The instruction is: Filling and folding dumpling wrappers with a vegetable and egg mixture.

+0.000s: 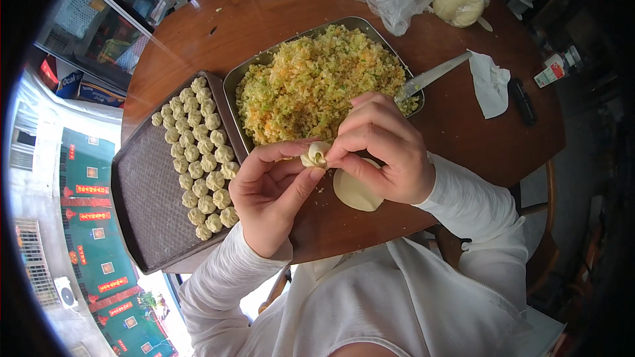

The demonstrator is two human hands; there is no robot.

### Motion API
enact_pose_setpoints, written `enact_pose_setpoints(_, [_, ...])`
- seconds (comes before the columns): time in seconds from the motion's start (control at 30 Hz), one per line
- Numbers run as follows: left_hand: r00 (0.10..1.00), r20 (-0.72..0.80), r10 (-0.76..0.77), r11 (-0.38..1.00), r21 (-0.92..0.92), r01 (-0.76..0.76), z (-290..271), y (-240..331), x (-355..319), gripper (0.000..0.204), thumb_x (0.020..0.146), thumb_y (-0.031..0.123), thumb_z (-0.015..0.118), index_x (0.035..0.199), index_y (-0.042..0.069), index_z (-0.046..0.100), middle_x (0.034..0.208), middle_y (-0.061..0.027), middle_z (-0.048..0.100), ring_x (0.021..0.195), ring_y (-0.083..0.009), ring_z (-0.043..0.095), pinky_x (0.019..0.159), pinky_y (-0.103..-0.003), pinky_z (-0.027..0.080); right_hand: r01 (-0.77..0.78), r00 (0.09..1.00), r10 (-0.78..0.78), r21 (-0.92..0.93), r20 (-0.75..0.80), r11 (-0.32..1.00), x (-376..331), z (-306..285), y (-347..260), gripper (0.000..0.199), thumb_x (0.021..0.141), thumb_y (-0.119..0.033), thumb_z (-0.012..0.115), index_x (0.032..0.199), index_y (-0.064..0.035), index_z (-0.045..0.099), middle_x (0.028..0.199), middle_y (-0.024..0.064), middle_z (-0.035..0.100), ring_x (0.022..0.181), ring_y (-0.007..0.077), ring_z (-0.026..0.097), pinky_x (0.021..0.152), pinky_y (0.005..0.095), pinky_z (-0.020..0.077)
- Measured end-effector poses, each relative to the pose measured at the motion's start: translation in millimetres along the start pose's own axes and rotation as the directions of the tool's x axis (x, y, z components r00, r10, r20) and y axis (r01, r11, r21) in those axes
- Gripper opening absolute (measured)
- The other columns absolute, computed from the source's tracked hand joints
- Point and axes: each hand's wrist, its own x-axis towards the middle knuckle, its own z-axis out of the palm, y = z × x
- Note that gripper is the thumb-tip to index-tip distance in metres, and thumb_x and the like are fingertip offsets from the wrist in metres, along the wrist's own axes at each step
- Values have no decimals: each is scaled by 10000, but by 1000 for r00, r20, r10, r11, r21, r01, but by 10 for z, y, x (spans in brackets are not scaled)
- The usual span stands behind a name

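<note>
Roundish dumpling (309,158), opening (319,157) upward, right hand (390,152) pinching

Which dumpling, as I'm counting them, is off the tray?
The dumpling pinched between the left hand and right hand; the other dumplings in view all sit on the dark tray.

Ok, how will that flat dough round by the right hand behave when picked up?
The dough round looks thin, so it will probably droop and feel light. Its pale, raw-looking surface suggests it could stretch. Lying flat on the table, it seems unlikely to roll.
</note>
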Motion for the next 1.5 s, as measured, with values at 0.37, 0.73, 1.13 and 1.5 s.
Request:
enact_pose_setpoints(0.37, [997, -34, -69, 997, 32, 70, -4, 32, -22, 328, 869, -114, 657, 1177, -77, 550, 1182, -160, 635, 1005, -189, 679, 862, -271, 571, -19, 1000, 18, -34, -13, 999, 15, -11, -2, 317, 763, -110, 776, 1070, -109, 698, 922, 38, 600, 846, 234, 565, 821, 387, 443])
enact_pose_setpoints(0.73, [996, -6, -87, 996, 12, 87, -1, 35, -6, 339, 869, -120, 652, 1191, -75, 556, 1194, -159, 635, 1047, -192, 666, 908, -284, 560, 23, 1000, -23, -43, 2, 999, 16, -24, -5, 213, 767, -73, 745, 967, -123, 690, 905, 23, 583, 837, 233, 551, 820, 393, 419])
enact_pose_setpoints(1.13, [999, 31, -18, 1000, 17, 18, -19, -6, -13, 353, 855, -132, 659, 1180, -62, 541, 1193, -182, 640, 1080, -224, 659, 936, -316, 558, 23, 999, -20, -77, 39, 997, 9, 15, -45, 146, 795, -81, 678, 923, -106, 613, 928, 32, 551, 895, 266, 536, 883, 419, 387])
enact_pose_setpoints(1.5, [999, -39, -36, 999, -41, 34, -2, 6, 17, 359, 855, -117, 669, 1185, -55, 541, 1191, -185, 645, 1055, -203, 659, 926, -304, 550, -15, 1000, 15, 9, 10, 1000, 15, -2, -15, 139, 808, -74, 715, 921, -109, 641, 922, 31, 582, 851, 240, 552, 834, 385, 408])
